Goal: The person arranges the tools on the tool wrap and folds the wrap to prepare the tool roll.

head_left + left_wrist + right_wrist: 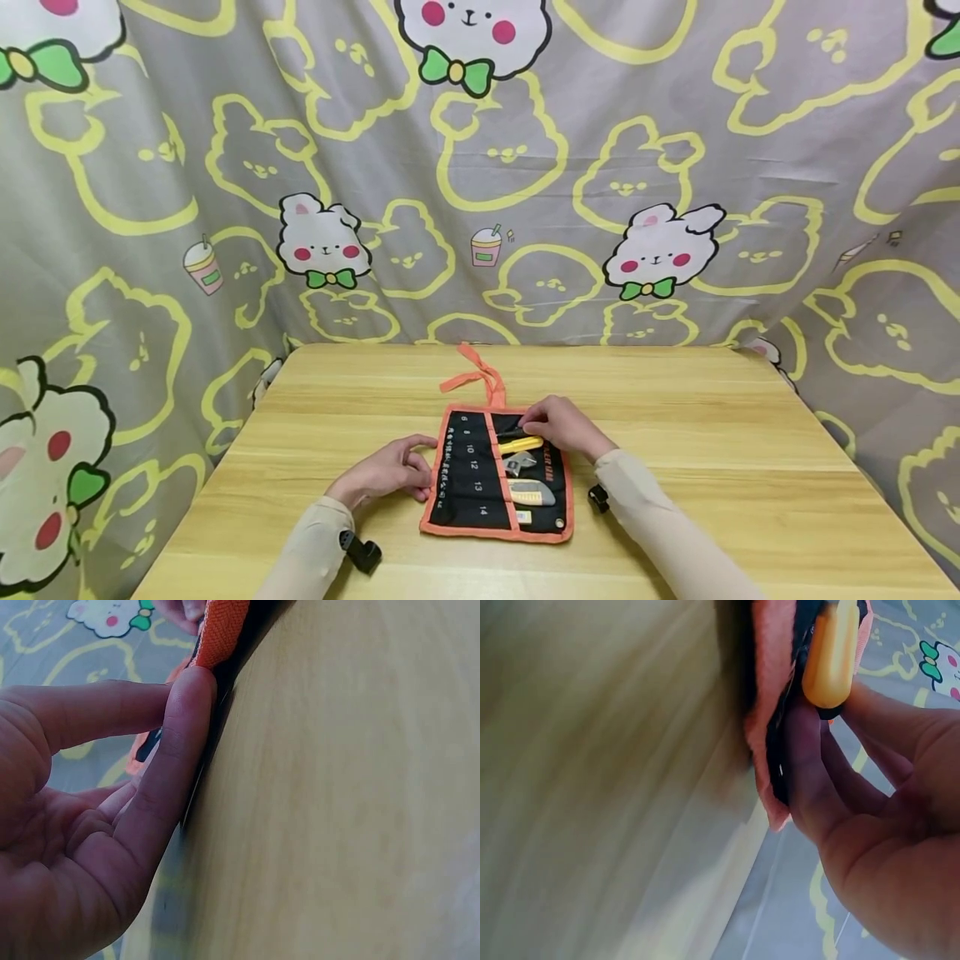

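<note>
A black roll-up tool pouch (461, 475) with orange trim lies spread on the table. My left hand (390, 468) is at its left side; in the left wrist view, thumb and finger pinch the orange edge (223, 634). At the top right pocket, my right hand (564, 427) pinches the end of a black-handled tool (512, 432), whose kind is hidden. Just below that tool is a yellow handle (521, 445), which hides part of the grip in the right wrist view. An adjustable wrench (519, 463) and a utility knife (531, 492) sit in the pockets lower down.
Orange tie straps (491, 387) stretch from the pouch's far edge across the wooden table (675, 400). A small yellow-and-white item (523, 517) pokes from the lowest pocket. A patterned curtain (420, 183) hangs behind the table and along its sides.
</note>
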A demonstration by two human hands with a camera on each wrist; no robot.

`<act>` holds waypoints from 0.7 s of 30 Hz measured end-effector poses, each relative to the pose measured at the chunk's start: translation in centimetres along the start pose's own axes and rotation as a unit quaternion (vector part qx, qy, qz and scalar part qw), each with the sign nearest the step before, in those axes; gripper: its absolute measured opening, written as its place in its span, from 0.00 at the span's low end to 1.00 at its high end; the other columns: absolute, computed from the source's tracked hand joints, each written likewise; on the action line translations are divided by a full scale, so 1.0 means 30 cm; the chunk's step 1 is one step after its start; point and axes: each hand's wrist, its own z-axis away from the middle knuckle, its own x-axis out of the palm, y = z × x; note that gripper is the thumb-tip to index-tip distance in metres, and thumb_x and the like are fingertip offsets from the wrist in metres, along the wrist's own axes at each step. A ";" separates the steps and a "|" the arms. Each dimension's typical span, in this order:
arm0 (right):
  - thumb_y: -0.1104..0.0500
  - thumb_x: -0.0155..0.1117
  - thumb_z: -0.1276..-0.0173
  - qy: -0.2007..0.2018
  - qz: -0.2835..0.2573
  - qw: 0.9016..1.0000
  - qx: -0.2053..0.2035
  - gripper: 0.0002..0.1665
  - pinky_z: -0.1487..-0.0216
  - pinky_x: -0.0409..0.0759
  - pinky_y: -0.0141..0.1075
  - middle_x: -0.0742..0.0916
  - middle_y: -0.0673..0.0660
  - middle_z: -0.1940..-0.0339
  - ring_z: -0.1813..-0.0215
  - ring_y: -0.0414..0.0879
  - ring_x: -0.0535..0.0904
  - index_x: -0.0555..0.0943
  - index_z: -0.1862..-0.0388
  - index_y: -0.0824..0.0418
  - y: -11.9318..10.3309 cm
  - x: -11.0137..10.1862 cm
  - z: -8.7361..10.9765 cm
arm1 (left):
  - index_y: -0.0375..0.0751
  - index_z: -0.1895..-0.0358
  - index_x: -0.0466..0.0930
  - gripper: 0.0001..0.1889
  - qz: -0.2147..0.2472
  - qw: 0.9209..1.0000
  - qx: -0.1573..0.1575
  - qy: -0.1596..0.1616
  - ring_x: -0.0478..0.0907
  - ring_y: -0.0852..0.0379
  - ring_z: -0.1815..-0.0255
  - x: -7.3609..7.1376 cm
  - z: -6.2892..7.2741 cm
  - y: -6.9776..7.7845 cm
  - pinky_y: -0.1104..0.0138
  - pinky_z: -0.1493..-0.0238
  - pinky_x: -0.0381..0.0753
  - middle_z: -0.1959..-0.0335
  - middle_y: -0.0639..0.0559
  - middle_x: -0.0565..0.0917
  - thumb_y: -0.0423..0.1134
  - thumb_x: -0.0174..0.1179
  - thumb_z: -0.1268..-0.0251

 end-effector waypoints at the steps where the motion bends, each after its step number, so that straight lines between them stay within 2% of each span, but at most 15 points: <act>1: 0.63 0.65 0.27 0.000 -0.001 1.000 0.000 0.08 0.60 0.82 0.37 0.90 0.51 0.61 0.64 0.40 0.80 0.91 0.59 0.58 -0.004 0.002 -0.001 | 0.24 0.25 0.56 0.35 0.000 1.000 0.000 0.001 0.85 0.54 0.70 -0.001 0.000 -0.001 0.61 0.61 0.89 0.67 0.46 0.83 0.22 0.59 0.34; 13: 0.64 0.69 0.30 0.004 -0.020 1.000 0.001 0.06 0.62 0.84 0.35 0.91 0.52 0.60 0.64 0.40 0.83 0.91 0.60 0.59 -0.045 0.035 -0.005 | 0.24 0.25 0.55 0.35 0.006 1.000 0.000 -0.002 0.84 0.54 0.70 -0.004 0.003 -0.003 0.62 0.62 0.89 0.67 0.46 0.83 0.22 0.58 0.34; 17: 0.63 0.70 0.30 0.006 -0.019 1.000 -0.011 0.05 0.61 0.84 0.36 0.91 0.50 0.62 0.64 0.39 0.83 0.91 0.59 0.58 -0.038 0.038 -0.006 | 0.24 0.25 0.55 0.35 0.007 1.000 0.000 -0.003 0.84 0.54 0.70 -0.002 0.006 0.001 0.63 0.63 0.89 0.67 0.46 0.83 0.22 0.58 0.34; 21: 0.60 0.70 0.30 0.000 -0.035 0.999 0.004 0.05 0.59 0.83 0.37 0.89 0.48 0.62 0.63 0.40 0.82 0.90 0.57 0.56 -0.025 0.028 0.000 | 0.24 0.25 0.55 0.35 0.009 1.000 0.002 -0.005 0.84 0.54 0.70 -0.001 0.009 0.007 0.63 0.62 0.89 0.67 0.46 0.83 0.22 0.59 0.34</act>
